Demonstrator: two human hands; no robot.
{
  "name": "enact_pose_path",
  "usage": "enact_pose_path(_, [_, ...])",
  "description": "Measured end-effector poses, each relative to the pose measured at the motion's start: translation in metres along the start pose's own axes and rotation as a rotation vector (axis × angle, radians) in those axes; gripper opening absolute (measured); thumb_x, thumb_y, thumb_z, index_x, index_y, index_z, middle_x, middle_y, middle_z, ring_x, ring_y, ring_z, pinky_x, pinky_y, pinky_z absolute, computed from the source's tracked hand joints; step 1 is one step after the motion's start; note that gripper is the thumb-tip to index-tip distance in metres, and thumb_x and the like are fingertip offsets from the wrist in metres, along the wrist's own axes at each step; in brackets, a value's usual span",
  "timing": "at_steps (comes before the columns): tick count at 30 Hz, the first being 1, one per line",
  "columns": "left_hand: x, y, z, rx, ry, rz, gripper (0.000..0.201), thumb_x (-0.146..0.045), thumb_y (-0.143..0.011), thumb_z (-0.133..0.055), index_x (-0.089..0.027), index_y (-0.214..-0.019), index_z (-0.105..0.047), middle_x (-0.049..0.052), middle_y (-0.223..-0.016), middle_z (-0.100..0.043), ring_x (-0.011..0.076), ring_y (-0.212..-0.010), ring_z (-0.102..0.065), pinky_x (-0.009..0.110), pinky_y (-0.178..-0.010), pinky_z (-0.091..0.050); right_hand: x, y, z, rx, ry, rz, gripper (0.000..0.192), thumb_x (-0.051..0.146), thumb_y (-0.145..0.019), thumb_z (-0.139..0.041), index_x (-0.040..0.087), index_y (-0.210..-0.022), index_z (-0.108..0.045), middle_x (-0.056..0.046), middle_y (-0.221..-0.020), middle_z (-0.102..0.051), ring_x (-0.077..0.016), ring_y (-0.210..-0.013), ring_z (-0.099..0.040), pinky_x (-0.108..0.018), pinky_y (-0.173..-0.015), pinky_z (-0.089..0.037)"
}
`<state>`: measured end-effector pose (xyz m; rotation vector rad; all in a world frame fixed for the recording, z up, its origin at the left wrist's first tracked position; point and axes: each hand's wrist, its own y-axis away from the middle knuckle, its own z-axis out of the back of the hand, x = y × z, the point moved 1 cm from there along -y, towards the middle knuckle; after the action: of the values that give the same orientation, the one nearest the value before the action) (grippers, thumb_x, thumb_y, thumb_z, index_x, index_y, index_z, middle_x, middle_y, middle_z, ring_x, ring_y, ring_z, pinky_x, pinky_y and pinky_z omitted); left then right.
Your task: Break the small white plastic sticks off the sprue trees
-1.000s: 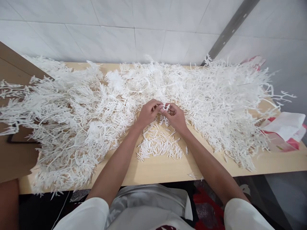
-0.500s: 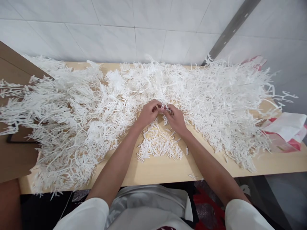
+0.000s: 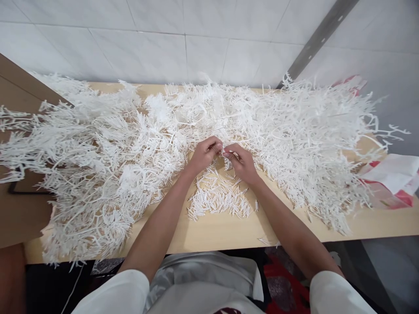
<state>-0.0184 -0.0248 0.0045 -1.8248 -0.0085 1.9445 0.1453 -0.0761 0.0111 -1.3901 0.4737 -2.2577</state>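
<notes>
- Box (image 3: 22, 218), partly covered by the left sprigs (image 3: 101, 148).
- Left hand (image 3: 205, 153): fingertips pinching a small white piece (image 3: 223, 151).
- White piece: between both hands, partly hidden, beyond loose sticks (image 3: 219, 198).
- Right hand (image 3: 242, 162): fingertips pinching it too.
- Right sprigs (image 3: 294, 139), crowding close.
- Bag (image 3: 394, 174) beside them.

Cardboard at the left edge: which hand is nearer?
Left. The left hand is right of the cardboard, across the white strands; the right hand is farther right, beside the left.

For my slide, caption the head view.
Left hand and right hand hold a white piece near loose white sticks.
</notes>
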Motion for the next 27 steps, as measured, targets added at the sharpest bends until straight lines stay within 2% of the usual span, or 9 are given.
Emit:
enact_pose_path(3, [0.004,-0.002,0.006,-0.228,0.101,0.044,0.032,-0.043,-0.095,-0.045,-0.02,-0.073,-0.047,-0.003,-0.062,-0.047,0.0088,-0.056,-0.046,0.023,-0.056,-0.039,0.006,0.003,-0.001,-0.034,-0.051,-0.045,0.016,0.036,-0.092,-0.057,0.025,-0.087,-0.067,-0.001,-0.081,-0.07,-0.0163,-0.078,-0.064,-0.033,-0.076,-0.05])
enact_pose_path(4, [0.004,-0.002,0.007,-0.257,0.104,0.047,0.03,-0.039,-0.096,-0.043,-0.02,-0.074,-0.047,-0.003,-0.063,-0.048,0.0083,-0.056,-0.046,0.022,-0.057,-0.04,0.007,0.003,-0.001,-0.07,-0.048,-0.072,0.016,0.037,-0.09,-0.059,0.024,-0.085,-0.067,-0.001,-0.08,-0.069,-0.0163,-0.078,-0.064,-0.033,-0.075,-0.05])
enact_pose_path(8, [-0.005,0.001,0.002,-0.082,-0.038,0.01,0.009,-0.025,-0.089,-0.055,-0.019,-0.094,-0.058,0.002,-0.089,-0.063,0.0097,-0.075,-0.058,0.024,-0.068,-0.047,-0.001,-0.001,-0.001,-0.284,-0.032,-0.184,0.017,0.042,-0.084,-0.066,0.025,-0.084,-0.069,-0.002,-0.094,-0.068,-0.0162,-0.088,-0.063,-0.03,-0.074,-0.05])
enact_pose_path(10, [-0.011,0.004,-0.001,-0.027,-0.126,-0.051,0.02,-0.022,-0.086,-0.058,-0.02,-0.105,-0.061,0.004,-0.098,-0.067,0.013,-0.09,-0.061,0.027,-0.078,-0.048,-0.008,-0.002,-0.001,-0.329,-0.082,-0.282,0.019,0.044,-0.082,-0.068,0.026,-0.085,-0.07,-0.001,-0.096,-0.067,-0.0142,-0.084,-0.062,-0.029,-0.07,-0.049])
enact_pose_path(12, [-0.014,0.006,-0.003,0.011,-0.175,-0.093,0.026,-0.028,-0.086,-0.061,-0.021,-0.111,-0.063,0.005,-0.104,-0.069,0.0152,-0.1,-0.061,0.029,-0.086,-0.048,-0.015,-0.002,-0.002,-0.329,-0.141,-0.374,0.022,0.045,-0.079,-0.072,0.026,-0.089,-0.07,0.0,-0.089,-0.067,-0.0117,-0.074,-0.06,-0.027,-0.066,-0.048])
enact_pose_path(16, [-0.008,0.006,-0.006,0.079,-0.175,-0.017,0.036,-0.044,-0.082,-0.067,-0.022,-0.11,-0.066,0.004,-0.1,-0.072,0.0142,-0.09,-0.065,0.027,-0.077,-0.049,-0.021,0.0,-0.004,-0.334,-0.194,-0.416,0.036,0.047,-0.072,-0.077,0.028,-0.1,-0.066,0.003,-0.08,-0.067,-0.0113,-0.067,-0.059,-0.027,-0.061,-0.048])
enact_pose_path(18, [-0.004,0.005,-0.007,0.067,-0.168,0.022,0.034,-0.047,-0.081,-0.067,-0.021,-0.102,-0.069,0.003,-0.093,-0.073,0.0133,-0.084,-0.065,0.025,-0.072,-0.047,-0.022,0.0,-0.005,-0.318,-0.213,-0.408,0.034,0.048,-0.074,-0.075,0.027,-0.098,-0.065,0.003,-0.08,-0.068,-0.012,-0.068,-0.061,-0.027,-0.062,-0.049])
enact_pose_path(21, [-0.003,0.004,-0.007,0.055,-0.147,0.027,0.033,-0.05,-0.081,-0.067,-0.02,-0.094,-0.068,0.003,-0.089,-0.072,0.0123,-0.08,-0.064,0.025,-0.07,-0.046,-0.02,0.0,-0.006,-0.295,-0.181,-0.37,0.03,0.05,-0.077,-0.071,0.028,-0.097,-0.065,0.001,-0.089,-0.071,-0.0141,-0.077,-0.065,-0.03,-0.07,-0.053])
enact_pose_path(27, [-0.012,0.003,-0.004,0.138,-0.123,0.039,0.03,-0.048,-0.083,-0.063,-0.019,-0.083,-0.06,-0.001,-0.077,-0.062,0.0103,-0.071,-0.056,0.025,-0.067,-0.042,-0.01,0.0,-0.006,-0.263,0.015,-0.257,0.024,0.049,-0.086,-0.062,0.028,-0.099,-0.065,0.0,-0.099,-0.071,-0.0166,-0.089,-0.066,-0.035,-0.08,-0.053])
